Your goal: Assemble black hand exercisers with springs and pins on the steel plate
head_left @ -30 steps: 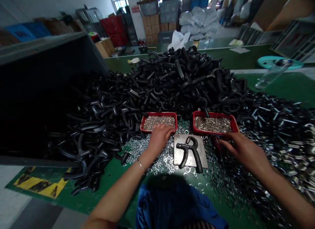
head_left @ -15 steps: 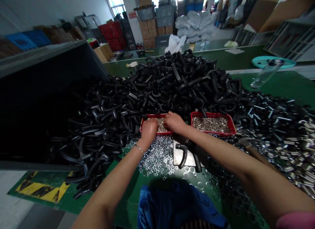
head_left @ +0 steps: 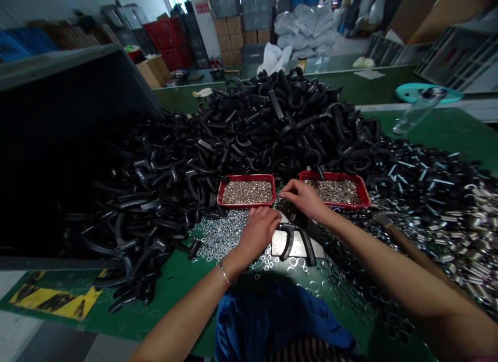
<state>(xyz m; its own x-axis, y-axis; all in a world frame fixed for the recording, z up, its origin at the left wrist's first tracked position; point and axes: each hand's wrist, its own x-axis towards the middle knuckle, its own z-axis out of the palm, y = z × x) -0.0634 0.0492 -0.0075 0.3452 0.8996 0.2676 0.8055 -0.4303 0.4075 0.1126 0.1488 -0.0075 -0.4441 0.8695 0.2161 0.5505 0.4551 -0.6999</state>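
Note:
My left hand [head_left: 260, 231] rests knuckles-up on the heap of small metal washers [head_left: 225, 235], fingers curled at the left edge of the grey metal plate [head_left: 298, 244]. A black hand-grip exerciser [head_left: 295, 240] lies on that plate. My right hand [head_left: 305, 198] hovers over the plate's far end, fingertips pinched together on something too small to make out. Just beyond are two red trays of small metal parts, the left tray [head_left: 246, 192] and the right tray [head_left: 334, 190].
A big pile of black plastic handles [head_left: 249, 128] fills the green table behind the trays. Black and silver parts [head_left: 447, 196] spread to the right, with a wooden-handled hammer [head_left: 404, 242] lying there. A dark bin [head_left: 58, 144] stands left. Blue cloth [head_left: 272, 320] covers my lap.
Both hands came back from the left red tray toward me. The left hand dropped onto the washers by the plate; the right hand moved right to the plate's far end.

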